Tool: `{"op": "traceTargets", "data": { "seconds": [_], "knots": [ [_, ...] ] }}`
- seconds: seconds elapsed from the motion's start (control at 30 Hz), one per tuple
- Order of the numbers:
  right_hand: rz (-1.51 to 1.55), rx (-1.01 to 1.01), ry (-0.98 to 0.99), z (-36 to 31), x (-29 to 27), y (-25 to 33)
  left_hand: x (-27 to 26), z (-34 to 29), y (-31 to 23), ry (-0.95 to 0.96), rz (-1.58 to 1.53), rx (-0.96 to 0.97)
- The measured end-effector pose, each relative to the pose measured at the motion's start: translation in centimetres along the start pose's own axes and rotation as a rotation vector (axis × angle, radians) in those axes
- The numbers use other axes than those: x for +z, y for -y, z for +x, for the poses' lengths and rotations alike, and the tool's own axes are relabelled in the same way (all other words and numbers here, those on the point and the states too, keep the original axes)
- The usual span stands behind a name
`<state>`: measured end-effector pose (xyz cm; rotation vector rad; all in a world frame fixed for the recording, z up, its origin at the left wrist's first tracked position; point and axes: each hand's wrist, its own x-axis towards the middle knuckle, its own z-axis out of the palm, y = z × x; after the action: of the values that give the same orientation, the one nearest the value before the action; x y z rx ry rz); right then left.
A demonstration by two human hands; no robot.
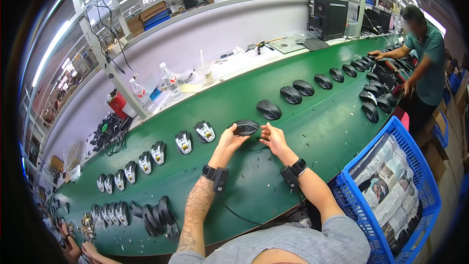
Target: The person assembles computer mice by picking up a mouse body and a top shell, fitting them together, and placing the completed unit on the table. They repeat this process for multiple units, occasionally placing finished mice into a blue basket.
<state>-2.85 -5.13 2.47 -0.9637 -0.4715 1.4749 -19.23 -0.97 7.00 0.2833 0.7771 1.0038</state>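
Note:
A black computer mouse is held up over the green bench, with my left hand closed around its left end. My right hand is just right of the mouse, fingers apart and curled slightly, holding nothing that I can see. Beyond it stands another black mouse, first of a row running to the far right. To the left, a row of opened mice with pale inner parts, one of them an opened mouse, reaches toward the near left. Both my wrists wear black straps with small boxes.
A blue crate with bagged items stands at my right. Black mouse shells cluster at the near left. Small dark bits lie scattered on the green bench. Bottles stand on the back ledge. A co-worker handles mice at the far right.

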Motion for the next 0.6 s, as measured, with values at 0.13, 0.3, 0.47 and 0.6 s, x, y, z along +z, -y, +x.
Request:
{"op": "traceTargets", "data": {
  "seconds": [0.13, 0.3, 0.47, 0.6],
  "knots": [
    [-0.036, -0.057, -0.044, 0.0, -0.3, 0.7, -1.0, 3.4, -1.0, 0.048, 0.138, 0.014],
    [-0.146, -0.129, -0.046, 0.5, 2.2, -0.2, -8.1, 10.7, -6.5, -0.215, 1.269, 0.473],
    [-0.196, -0.623, -0.107, 0.3, -1.8, 6.8, -0.7, 10.4, -1.5, -0.482, 1.834, 0.668],
    [-0.292, -0.952, -0.086, -10.3, -1.7, 13.7, 6.3, -0.3, 0.8, 0.297, 1.512, 1.183]
  ]
}}
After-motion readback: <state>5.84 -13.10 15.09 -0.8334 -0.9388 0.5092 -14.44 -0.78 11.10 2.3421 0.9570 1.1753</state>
